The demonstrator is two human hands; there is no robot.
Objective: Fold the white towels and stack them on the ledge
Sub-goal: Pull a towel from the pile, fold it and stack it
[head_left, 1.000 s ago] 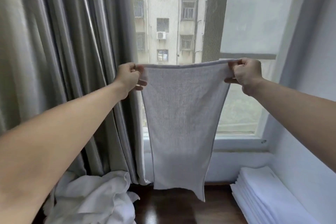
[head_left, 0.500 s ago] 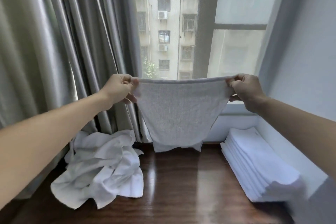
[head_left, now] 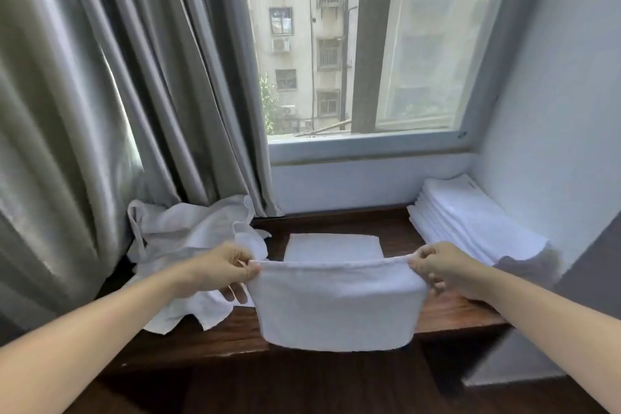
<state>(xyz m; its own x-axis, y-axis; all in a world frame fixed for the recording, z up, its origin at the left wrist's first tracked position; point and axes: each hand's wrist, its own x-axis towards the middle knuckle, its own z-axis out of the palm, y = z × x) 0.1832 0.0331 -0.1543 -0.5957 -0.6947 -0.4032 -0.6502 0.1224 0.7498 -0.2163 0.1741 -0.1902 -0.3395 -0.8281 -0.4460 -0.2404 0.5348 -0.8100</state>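
- White terry cloth is stretched between the person's two hands: a towel [head_left: 336, 306] held up over the front part of the dark wooden ledge [head_left: 447, 312], its top edge pulled taut and level.
- The left hand [head_left: 223, 270] pinches the towel's upper left corner between thumb and curled fingers; two fingertips show below, behind the cloth.
- The right hand [head_left: 437, 267] pinches the upper right corner the same way, fingers curled round the hem.
- The towel's far part lies flat on the ledge behind the raised edge, while the near part hangs down in front, past the ledge's front edge.
- At the right end of the ledge, against the pale wall [head_left: 551, 111], sits a neat stack of folded towels [head_left: 470, 218], near the right hand but apart from it.
- At the left end lies a crumpled pile of unfolded towels [head_left: 188, 232], partly under the left forearm and touching the foot of the grey curtain [head_left: 134, 77].
- Behind the ledge is a window [head_left: 336, 44] with a white sill, looking out on an apartment block.
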